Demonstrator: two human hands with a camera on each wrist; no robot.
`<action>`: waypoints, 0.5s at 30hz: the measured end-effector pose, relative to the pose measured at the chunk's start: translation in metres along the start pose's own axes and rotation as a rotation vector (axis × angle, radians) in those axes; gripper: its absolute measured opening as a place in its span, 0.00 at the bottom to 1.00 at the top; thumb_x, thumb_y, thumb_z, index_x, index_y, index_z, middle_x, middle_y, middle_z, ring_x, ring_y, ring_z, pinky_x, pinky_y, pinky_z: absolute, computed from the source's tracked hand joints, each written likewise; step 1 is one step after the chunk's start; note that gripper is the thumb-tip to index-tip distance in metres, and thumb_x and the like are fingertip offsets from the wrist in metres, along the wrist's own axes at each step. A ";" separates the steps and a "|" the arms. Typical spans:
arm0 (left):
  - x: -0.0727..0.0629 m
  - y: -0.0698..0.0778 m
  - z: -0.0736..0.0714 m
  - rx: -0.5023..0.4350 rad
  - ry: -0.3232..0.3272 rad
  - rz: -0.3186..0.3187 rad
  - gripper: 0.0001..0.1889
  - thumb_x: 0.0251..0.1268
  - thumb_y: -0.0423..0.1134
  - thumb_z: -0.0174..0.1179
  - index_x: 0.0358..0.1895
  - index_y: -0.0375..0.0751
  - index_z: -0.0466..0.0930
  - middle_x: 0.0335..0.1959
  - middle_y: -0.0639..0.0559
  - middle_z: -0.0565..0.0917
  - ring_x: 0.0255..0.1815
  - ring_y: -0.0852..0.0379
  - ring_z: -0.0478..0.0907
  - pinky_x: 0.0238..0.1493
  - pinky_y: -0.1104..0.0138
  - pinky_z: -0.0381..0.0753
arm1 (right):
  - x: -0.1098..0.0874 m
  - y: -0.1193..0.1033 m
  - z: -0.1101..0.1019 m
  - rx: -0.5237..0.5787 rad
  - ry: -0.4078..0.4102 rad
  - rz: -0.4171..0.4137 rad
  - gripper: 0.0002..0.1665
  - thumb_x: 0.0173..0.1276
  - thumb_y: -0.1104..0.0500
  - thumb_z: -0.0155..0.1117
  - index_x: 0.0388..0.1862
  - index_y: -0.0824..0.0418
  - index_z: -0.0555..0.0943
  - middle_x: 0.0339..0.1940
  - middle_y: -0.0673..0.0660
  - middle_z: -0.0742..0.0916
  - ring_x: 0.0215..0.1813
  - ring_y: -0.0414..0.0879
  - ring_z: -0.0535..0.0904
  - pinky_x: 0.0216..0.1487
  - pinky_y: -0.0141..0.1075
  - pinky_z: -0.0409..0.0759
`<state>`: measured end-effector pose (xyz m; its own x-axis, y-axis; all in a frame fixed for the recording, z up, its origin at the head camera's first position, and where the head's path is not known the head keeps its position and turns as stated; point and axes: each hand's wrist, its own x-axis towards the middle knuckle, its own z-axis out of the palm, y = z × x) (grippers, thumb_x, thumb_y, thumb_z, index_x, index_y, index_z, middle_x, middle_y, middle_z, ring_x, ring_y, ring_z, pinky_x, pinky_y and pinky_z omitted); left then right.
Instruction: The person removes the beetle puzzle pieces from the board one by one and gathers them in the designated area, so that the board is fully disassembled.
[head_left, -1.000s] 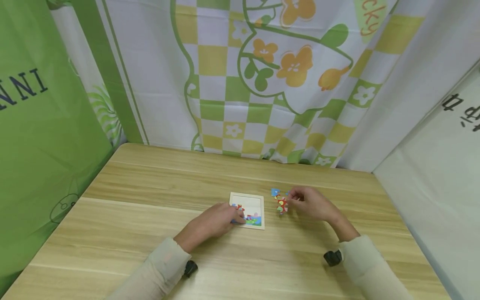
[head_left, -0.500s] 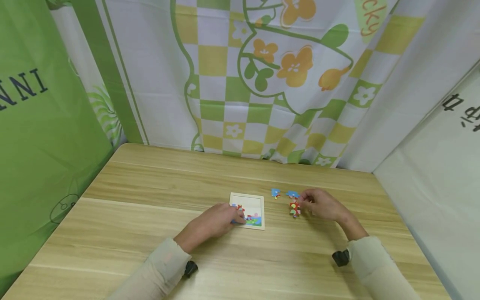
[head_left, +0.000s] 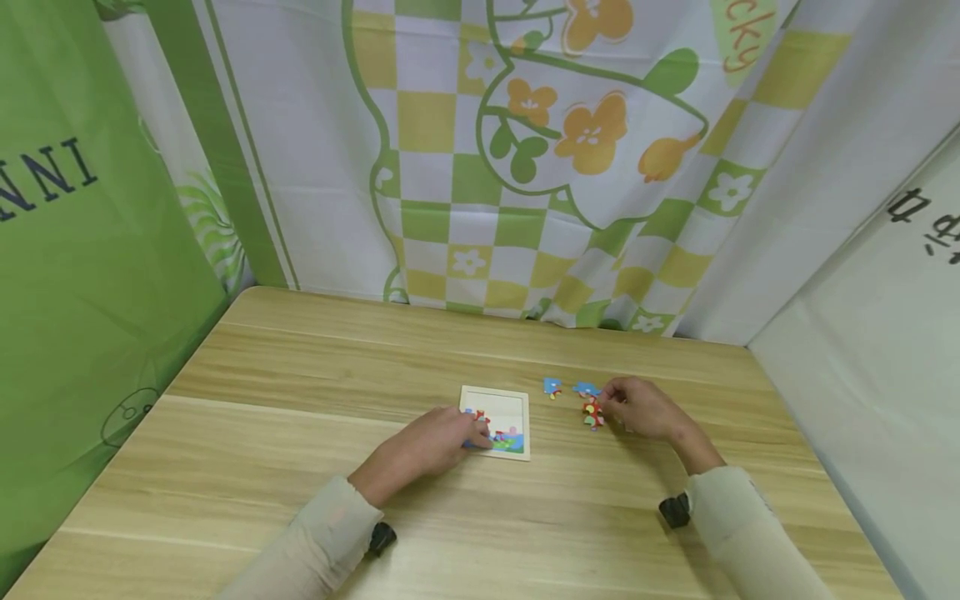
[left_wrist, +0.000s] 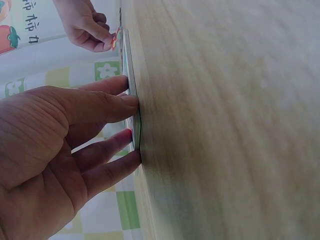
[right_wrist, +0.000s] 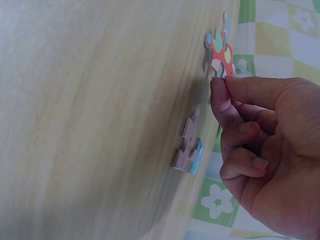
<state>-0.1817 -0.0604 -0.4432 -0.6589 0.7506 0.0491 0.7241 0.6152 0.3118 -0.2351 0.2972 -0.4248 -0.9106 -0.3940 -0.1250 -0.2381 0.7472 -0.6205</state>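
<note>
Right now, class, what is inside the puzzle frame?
In the frame, colourful puzzle pieces line the near side and part of the left; pale backing shows beyond. The left hand partly covers the near left corner, hiding what lies beneath.

- Left sleeve (head_left: 318,529): long, pale cream cloth, softly creased
- Right sleeve (head_left: 746,525): the same pale cream cloth
- Black box (head_left: 382,539), small, beside the left sleeve's end
- Matching black box (head_left: 674,510) beside the right sleeve's end

At left, the left hand (left_wrist: 55,135) touches a thin board (left_wrist: 135,112), seen edge-on. Upper left, the right hand (left_wrist: 87,27) pinches a small reddish piece (left_wrist: 116,40), its shape hard to make out from here. The wooden table (left_wrist: 220,120) fills the right side.
</note>
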 end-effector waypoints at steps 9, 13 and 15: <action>0.000 0.000 0.000 -0.011 -0.006 -0.013 0.19 0.65 0.24 0.67 0.52 0.51 0.92 0.53 0.56 0.87 0.53 0.53 0.84 0.54 0.63 0.82 | 0.002 0.001 0.003 0.012 0.000 0.039 0.06 0.76 0.66 0.60 0.41 0.68 0.82 0.29 0.56 0.83 0.27 0.46 0.77 0.24 0.33 0.76; 0.000 0.000 0.001 -0.007 -0.002 -0.009 0.19 0.65 0.25 0.67 0.52 0.52 0.92 0.52 0.55 0.87 0.51 0.54 0.84 0.53 0.64 0.82 | 0.002 0.002 0.005 0.001 0.001 0.053 0.06 0.77 0.64 0.60 0.40 0.67 0.82 0.28 0.55 0.82 0.26 0.44 0.75 0.24 0.33 0.75; 0.000 0.000 0.000 -0.005 -0.001 -0.008 0.19 0.65 0.25 0.67 0.52 0.52 0.92 0.52 0.55 0.87 0.50 0.54 0.83 0.52 0.64 0.82 | 0.003 0.002 0.005 -0.009 -0.001 0.063 0.06 0.77 0.64 0.60 0.40 0.66 0.81 0.27 0.55 0.82 0.26 0.44 0.75 0.24 0.33 0.74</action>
<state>-0.1818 -0.0606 -0.4437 -0.6643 0.7461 0.0457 0.7180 0.6199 0.3165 -0.2365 0.2950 -0.4305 -0.9235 -0.3465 -0.1645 -0.1831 0.7751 -0.6047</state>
